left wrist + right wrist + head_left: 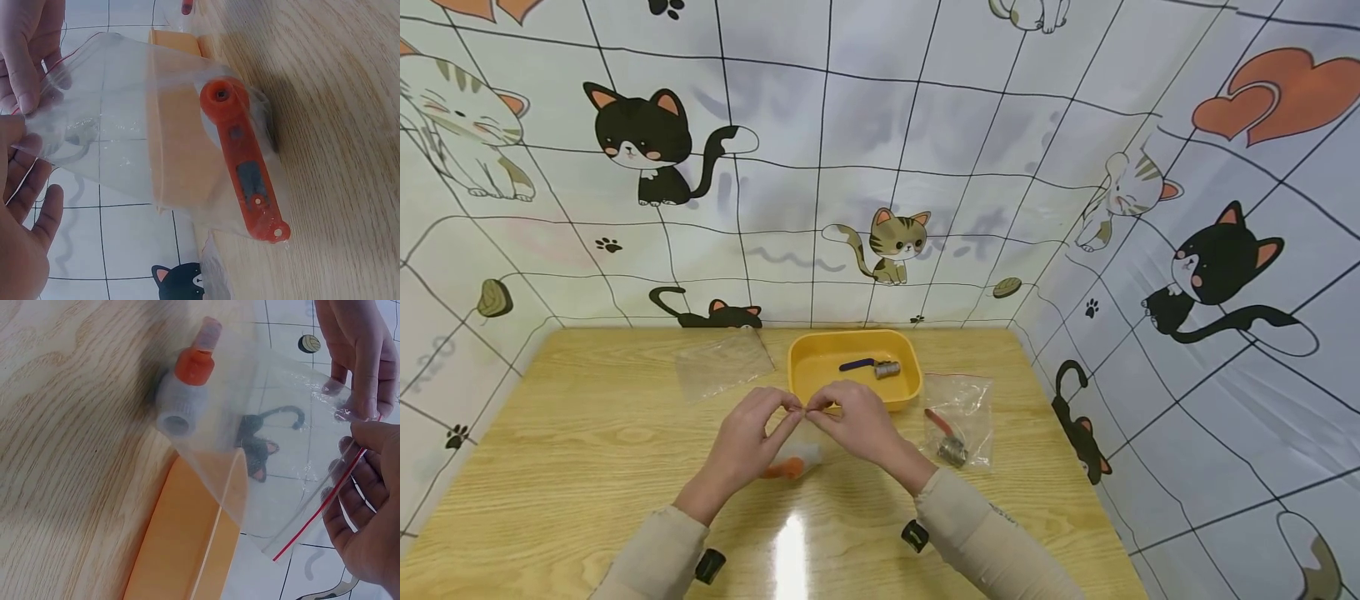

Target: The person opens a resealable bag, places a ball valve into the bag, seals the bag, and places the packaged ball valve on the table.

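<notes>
My left hand (747,435) and right hand (859,423) meet fingertip to fingertip above the near rim of the yellow tray. Both pinch the top edge of a clear zip bag (122,125), along its red zip line. At the bottom of the bag lies a white plastic ball valve (182,403) with an orange lever handle (240,165). In the head view the valve shows under my hands, low over the wooden table (587,450). The bag hangs slanted, pulled up from the valve towards my fingers.
The yellow tray (797,371) holds a metal valve (887,369) with a blue handle. To its right another clear bag (981,408) contains a red-handled metal valve (952,450). A flat clear bag (722,362) lies left of the tray. Cat-printed curtains (820,192) surround the table.
</notes>
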`<state>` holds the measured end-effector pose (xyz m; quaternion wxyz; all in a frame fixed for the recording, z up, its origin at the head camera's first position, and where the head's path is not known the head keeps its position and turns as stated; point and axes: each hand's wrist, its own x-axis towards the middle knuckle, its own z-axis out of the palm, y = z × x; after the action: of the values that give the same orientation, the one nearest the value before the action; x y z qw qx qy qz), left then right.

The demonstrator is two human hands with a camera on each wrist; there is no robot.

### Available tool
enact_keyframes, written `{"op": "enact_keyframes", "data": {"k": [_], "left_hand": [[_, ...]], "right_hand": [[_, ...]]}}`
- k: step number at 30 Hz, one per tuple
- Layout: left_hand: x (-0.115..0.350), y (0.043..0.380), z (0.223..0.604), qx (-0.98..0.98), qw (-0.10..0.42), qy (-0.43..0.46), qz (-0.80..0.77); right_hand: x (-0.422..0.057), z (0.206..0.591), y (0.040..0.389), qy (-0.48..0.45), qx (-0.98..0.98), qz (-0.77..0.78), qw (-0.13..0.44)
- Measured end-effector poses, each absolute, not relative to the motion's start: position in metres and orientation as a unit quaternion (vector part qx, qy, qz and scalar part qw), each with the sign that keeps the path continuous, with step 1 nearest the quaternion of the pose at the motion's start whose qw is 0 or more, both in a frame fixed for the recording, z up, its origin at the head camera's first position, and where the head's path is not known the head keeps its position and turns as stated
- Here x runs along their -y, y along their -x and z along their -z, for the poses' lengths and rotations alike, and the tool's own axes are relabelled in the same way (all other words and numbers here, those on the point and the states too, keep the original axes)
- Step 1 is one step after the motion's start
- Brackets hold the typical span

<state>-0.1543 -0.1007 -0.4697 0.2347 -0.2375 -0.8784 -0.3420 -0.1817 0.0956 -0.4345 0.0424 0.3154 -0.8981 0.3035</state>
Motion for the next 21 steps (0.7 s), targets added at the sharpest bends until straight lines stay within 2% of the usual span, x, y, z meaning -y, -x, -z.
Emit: {"op": "enact_keyframes", "data": {"k": [9, 17, 21], "left_hand": [[0.1001, 0.1525, 0.4678, 0.881, 0.227, 0.231, 0.346], [0.0991, 0.1521, 0.4679, 0.874, 0.251, 0.232, 0.345], [0.0988, 0.1511, 0.4677, 0.880, 0.235, 0.223, 0.348]], "right_hand": [[-0.0955, 0.4337, 0.1797, -0.323, 0.896, -0.301, 0.048], [-0.0964, 0.4352, 0.1791, -0.318, 0.900, -0.297, 0.034], [-0.0978, 0.4373, 0.1787, -0.309, 0.903, -0.295, 0.035]]}}
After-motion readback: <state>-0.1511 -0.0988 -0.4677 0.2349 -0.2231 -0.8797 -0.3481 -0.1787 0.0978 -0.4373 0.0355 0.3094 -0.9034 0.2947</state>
